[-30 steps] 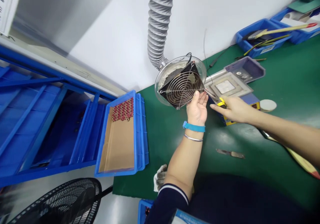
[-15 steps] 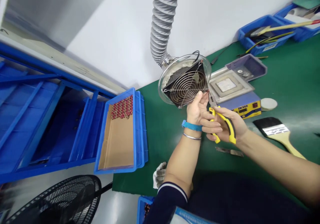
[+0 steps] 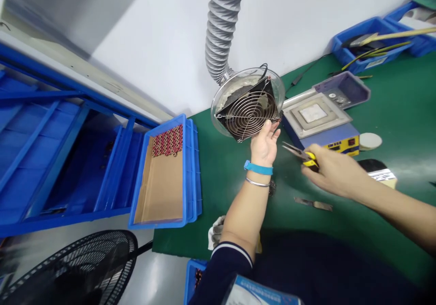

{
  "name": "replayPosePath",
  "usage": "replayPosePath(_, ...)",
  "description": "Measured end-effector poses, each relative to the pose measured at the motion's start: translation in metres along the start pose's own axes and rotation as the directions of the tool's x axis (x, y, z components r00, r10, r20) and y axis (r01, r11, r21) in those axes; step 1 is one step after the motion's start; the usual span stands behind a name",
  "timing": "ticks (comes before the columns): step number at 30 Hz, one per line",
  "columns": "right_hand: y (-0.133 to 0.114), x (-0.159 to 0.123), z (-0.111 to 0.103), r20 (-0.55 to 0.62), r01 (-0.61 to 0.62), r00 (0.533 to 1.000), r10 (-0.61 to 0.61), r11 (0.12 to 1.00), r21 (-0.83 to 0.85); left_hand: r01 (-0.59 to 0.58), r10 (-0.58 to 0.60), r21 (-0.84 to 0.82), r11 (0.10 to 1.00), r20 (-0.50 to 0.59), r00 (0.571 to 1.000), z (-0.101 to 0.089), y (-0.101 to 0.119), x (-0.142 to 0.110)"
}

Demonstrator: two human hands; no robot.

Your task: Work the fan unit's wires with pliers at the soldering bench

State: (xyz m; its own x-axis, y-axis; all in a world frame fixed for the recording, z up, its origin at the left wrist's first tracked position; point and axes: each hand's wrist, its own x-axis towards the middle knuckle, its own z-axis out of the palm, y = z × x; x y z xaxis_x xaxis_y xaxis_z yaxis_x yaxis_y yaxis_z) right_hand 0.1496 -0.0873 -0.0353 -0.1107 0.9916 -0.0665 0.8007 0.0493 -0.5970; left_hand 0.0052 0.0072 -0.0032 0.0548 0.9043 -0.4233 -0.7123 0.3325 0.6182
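A square black fan with a round wire guard [image 3: 251,118] sits tilted in a clear round hood [image 3: 215,110] at the end of a grey flexible duct. At the fan's lower right corner is my left hand [image 3: 265,147], its thumb near the guard and its fingertips closed on the corner. My right hand [image 3: 335,171] is wrapped round yellow-and-black long-nose pliers [image 3: 309,158], held above the green table. The pliers' jaws point left toward my left hand, apart from the fan, and look slightly parted.
Beside the fan stands a blue-and-yellow box with a metal plate [image 3: 318,114] on top. A blue tray [image 3: 187,173] with small red parts lies left. A flat metal tool [image 3: 313,204], a brush [image 3: 381,173] and a glove [image 3: 215,233] lie on the table.
My right hand has moved right with the pliers, away from the fan's corner and my left hand. My left hand stays at the fan.
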Motion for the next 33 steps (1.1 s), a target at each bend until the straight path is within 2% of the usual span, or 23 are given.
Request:
replayPosePath(1,0.001,0.005,-0.006,-0.146,0.022,0.988,-0.060,0.968,-0.248,-0.001,0.001,0.002,1.000,-0.003,1.000,0.000,0.000,0.000)
replayPosePath(3,0.003,0.018,-0.018,-0.321,-0.038,0.931,-0.173,0.830,-0.557,0.000,0.000,0.001,1.000,-0.006,1.000,0.000,-0.001,-0.001)
replayPosePath(6,0.006,0.039,-0.035,-0.401,-0.105,0.870,-0.288,0.686,-0.720,0.006,-0.006,-0.003,1.000,-0.002,1.000,0.001,0.000,-0.001)
replayPosePath(10,0.014,0.057,-0.050,-0.420,-0.138,0.836,-0.353,0.605,-0.784,0.008,-0.008,-0.009,1.000,0.006,1.000,0.000,0.001,-0.001)
replayPosePath(18,0.009,0.072,-0.063,-0.331,-0.107,0.889,-0.317,0.559,-0.822,0.007,-0.007,0.007,1.000,0.002,1.000,0.002,0.002,-0.002)
replayPosePath(25,0.017,0.080,-0.071,-0.271,-0.029,0.885,-0.378,0.536,-0.844,-0.003,0.003,0.008,1.000,0.004,1.000,0.000,0.002,0.000)
replayPosePath(28,0.024,0.082,-0.071,-0.277,-0.020,0.862,-0.424,0.518,-0.855,-0.006,0.006,0.002,1.000,0.002,1.000,0.001,0.001,-0.001)
replayPosePath(33,0.033,0.080,-0.065,-0.344,-0.019,0.769,-0.539,0.519,-0.854,0.015,-0.015,0.004,1.000,-0.012,1.000,0.003,0.001,-0.002)
